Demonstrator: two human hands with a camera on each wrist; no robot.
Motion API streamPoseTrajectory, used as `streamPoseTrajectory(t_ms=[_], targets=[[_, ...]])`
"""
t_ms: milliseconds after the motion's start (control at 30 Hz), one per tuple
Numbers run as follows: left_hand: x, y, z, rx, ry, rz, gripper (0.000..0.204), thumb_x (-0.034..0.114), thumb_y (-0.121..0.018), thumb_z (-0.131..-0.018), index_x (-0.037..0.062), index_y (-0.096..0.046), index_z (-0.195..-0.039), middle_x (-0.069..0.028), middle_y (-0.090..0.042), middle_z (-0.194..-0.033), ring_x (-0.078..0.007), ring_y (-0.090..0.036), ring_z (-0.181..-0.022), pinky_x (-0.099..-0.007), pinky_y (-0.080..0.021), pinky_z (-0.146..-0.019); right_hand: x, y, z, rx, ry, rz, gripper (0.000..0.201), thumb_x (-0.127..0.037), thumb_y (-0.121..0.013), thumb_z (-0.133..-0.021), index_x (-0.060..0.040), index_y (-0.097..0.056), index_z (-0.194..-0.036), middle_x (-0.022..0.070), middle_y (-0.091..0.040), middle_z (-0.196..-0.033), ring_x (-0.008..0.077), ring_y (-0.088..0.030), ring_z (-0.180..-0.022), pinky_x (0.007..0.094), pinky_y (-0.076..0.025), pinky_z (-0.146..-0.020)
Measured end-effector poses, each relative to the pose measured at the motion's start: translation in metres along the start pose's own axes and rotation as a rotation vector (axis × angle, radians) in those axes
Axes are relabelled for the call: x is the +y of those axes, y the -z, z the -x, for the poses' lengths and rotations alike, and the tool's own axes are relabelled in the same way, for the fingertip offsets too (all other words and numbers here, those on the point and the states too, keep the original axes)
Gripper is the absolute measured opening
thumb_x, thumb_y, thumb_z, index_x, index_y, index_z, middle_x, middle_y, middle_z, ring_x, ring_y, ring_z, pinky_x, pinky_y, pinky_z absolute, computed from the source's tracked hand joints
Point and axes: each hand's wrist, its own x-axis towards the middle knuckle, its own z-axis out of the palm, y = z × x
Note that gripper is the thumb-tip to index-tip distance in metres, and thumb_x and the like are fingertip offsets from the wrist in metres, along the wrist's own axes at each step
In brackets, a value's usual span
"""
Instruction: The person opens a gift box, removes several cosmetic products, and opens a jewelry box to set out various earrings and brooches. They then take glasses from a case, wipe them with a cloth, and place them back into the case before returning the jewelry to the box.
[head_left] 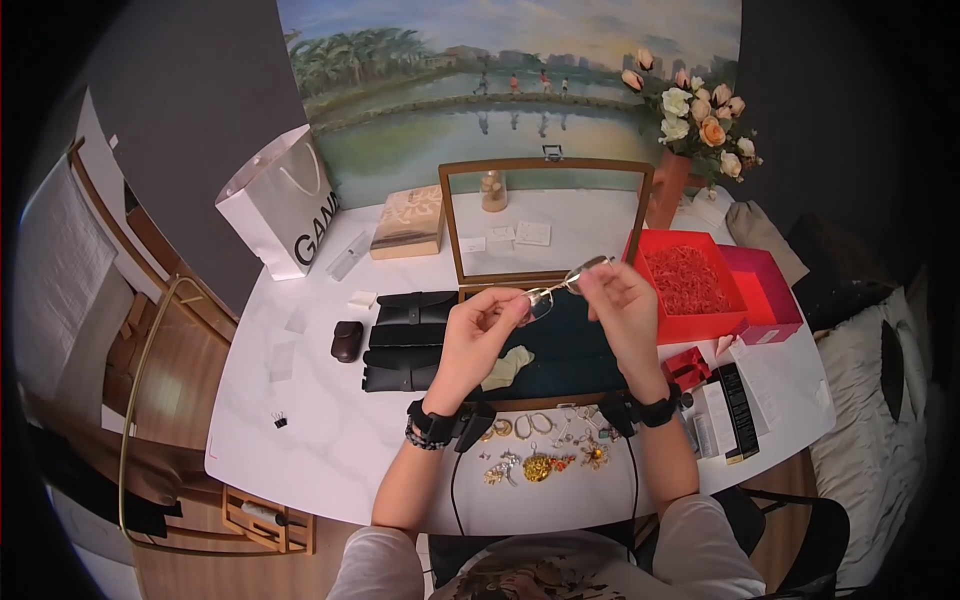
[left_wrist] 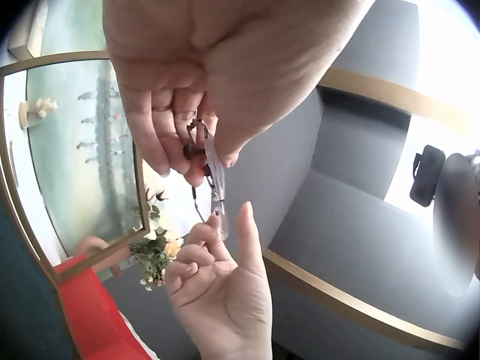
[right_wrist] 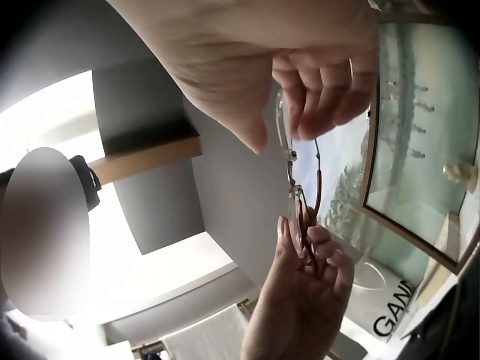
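Eyeglasses point(head_left: 559, 287): thin-framed, likely light, fragile; best held by edges. Left hand point(head_left: 485, 332), eight o'clock, pinching them; right hand point(head_left: 625, 308), four o'clock, grip unclear.

I wear a pale short-sleeved T-shirt point(head_left: 640, 560) with a dark print point(head_left: 545, 580) across its front; the loose left sleeve point(head_left: 378, 568) and right sleeve point(head_left: 702, 548) leave my forearms uncovered. Of my two hands, the left hand point(head_left: 480, 335) and the right hand point(head_left: 627, 310) are both ungloved. A black left strap point(head_left: 430, 418) circles one wrist and a black right strap point(head_left: 660, 410) the other, each carrying a small, blocky black module: the left camera point(head_left: 474, 426) and the right camera point(head_left: 619, 413). From them hang a thin, dark left cable point(head_left: 454, 490) and right cable point(head_left: 634, 490). Beside my left strap sits a dark beaded bracelet point(head_left: 424, 441). On my head is a black device point(left_wrist: 427, 176) with rounded corners.
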Motion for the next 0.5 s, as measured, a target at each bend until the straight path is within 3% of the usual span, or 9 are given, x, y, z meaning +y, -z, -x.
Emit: streamPoseTrajectory(t_ms=[67,167,267,367,433,500], targets=[[0.002,0.000,0.000,0.006,-0.004,-0.020,0.021,0.012,-0.065,-0.106,-0.0033,-0.069,-0.120,-0.0076,-0.075,-0.106,-0.0125,-0.071,-0.097,-0.0271,-0.058,-0.090,0.001,-0.006,-0.004,0.278,0.221,-0.014,0.024,-0.013,-0.066,-0.105,0.0013,-0.062,-0.123,0.0096,-0.071,-0.109,0.0076,-0.065,-0.082,0.0211,-0.051,-0.068],[0.012,-0.004,0.001,-0.006,-0.018,0.036,0.021,0.011,-0.063,-0.106,-0.0040,-0.069,-0.119,-0.0093,-0.075,-0.108,-0.0143,-0.072,-0.098,-0.0293,-0.059,-0.093,-0.015,-0.012,-0.002,0.298,0.195,-0.131,0.029,-0.016,-0.062,-0.107,0.0008,-0.058,-0.130,0.0121,-0.071,-0.112,0.0117,-0.069,-0.087,0.0241,-0.055,-0.073],[0.022,-0.007,0.004,-0.058,0.016,0.066,0.020,0.011,-0.061,-0.107,-0.0052,-0.068,-0.116,-0.0107,-0.075,-0.109,-0.0169,-0.073,-0.100,-0.0319,-0.059,-0.098,-0.017,-0.010,0.001,0.143,0.095,-0.246,0.027,-0.019,-0.058,-0.110,0.0010,-0.060,-0.127,0.0122,-0.071,-0.110,0.0146,-0.071,-0.090,0.0271,-0.057,-0.077],[0.019,-0.006,0.003,-0.110,0.000,0.104,0.017,0.010,-0.062,-0.107,-0.0042,-0.069,-0.114,-0.0088,-0.072,-0.113,-0.0128,-0.069,-0.102,-0.0271,-0.057,-0.093,-0.016,-0.011,0.002,0.077,0.020,-0.301,0.027,-0.020,-0.055,-0.111,0.0010,-0.061,-0.126,0.0122,-0.071,-0.108,0.0153,-0.072,-0.090,0.0289,-0.058,-0.080],[0.013,-0.002,0.002,-0.136,-0.112,-0.019,0.015,0.010,-0.063,-0.106,-0.0032,-0.069,-0.110,-0.0078,-0.069,-0.117,-0.0118,-0.066,-0.104,-0.0267,-0.053,-0.092,-0.016,-0.013,0.004,0.043,0.007,-0.319,0.026,-0.021,-0.055,-0.111,0.0009,-0.062,-0.125,0.0105,-0.070,-0.104,0.0142,-0.070,-0.087,0.0273,-0.056,-0.078],[0.009,0.001,0.002,-0.153,-0.112,-0.021,0.015,0.011,-0.061,-0.107,-0.0015,-0.069,-0.110,-0.0088,-0.067,-0.120,-0.0126,-0.064,-0.105,-0.0284,-0.053,-0.093,-0.014,-0.014,0.006,0.010,-0.005,-0.337,0.026,-0.021,-0.055,-0.111,0.0008,-0.062,-0.124,0.0088,-0.070,-0.100,0.0130,-0.068,-0.084,0.0258,-0.055,-0.075]])
